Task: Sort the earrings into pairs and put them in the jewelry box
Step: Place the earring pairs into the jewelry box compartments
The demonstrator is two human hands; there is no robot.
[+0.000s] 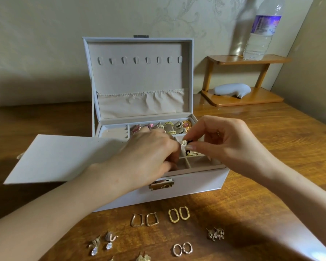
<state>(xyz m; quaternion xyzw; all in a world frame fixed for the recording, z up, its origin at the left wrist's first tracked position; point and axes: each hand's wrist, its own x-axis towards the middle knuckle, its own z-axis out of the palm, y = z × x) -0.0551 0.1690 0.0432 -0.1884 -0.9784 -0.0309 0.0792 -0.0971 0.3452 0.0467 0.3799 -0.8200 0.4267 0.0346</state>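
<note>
Earrings (177, 215) lie paired on the table (256, 189) nearest you; above the jewelry box (196, 185) your left hand (149, 153) curls into a compartment, its hold hidden; your right hand (224, 144) pinches a black earring (189, 143); behind, the lid (139, 78) stands open.

You face a brown wood-grain counter (262, 147) that runs back to a pale wall (45, 34) with a faint scroll pattern. The light is soft and dimmer at your left. At back right stands a two-tier wooden shelf (233, 62) — a clear bottle (260, 38) on top, a white ornament (231, 89) below.
</note>
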